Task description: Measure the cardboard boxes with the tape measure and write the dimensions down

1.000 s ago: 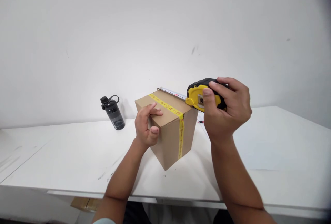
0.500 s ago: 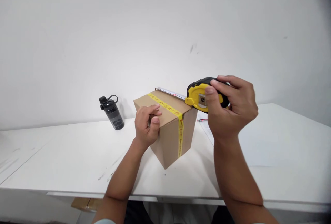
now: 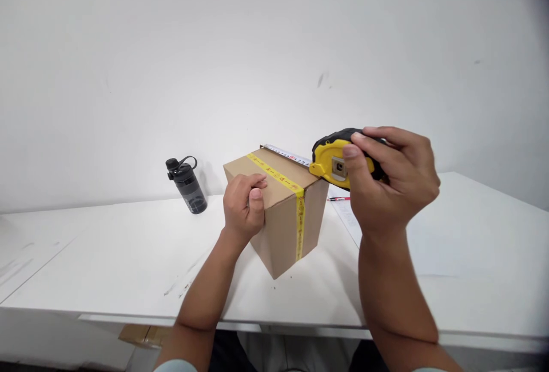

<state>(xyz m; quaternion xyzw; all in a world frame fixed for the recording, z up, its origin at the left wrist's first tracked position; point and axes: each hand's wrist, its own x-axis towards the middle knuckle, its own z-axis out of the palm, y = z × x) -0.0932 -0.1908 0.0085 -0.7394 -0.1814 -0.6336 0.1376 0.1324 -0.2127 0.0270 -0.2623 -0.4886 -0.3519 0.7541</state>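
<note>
In the head view, a cardboard box (image 3: 285,229) with smooth brown faces and crisp edges stands on the white tabletop (image 3: 107,257), one corner turned toward the wearer. A glossy yellow strip of printed packing tape (image 3: 274,173) crosses its top and runs down the front right face. The tape measure (image 3: 334,161) has a rounded yellow and black case, and its thin, pale blade (image 3: 288,155) runs along the box's far top edge to the back corner.

The right hand (image 3: 392,180) is closed around the case, thumb on the near face and fingers over the top, holding it at the box's right corner. The left hand (image 3: 243,203) is half curled at the near left top edge, thumb by the front corner; whether it grips the cardboard cannot be told.

A dark translucent bottle (image 3: 189,186) with a loop on its cap stands beyond the left hand, apart from the box. A red and black pen (image 3: 338,198) lies on a printed sheet (image 3: 347,220) just right of the box. White surface stretches to both sides; the front edge passes beneath the forearms, and the wall (image 3: 274,46) bounds the back.
</note>
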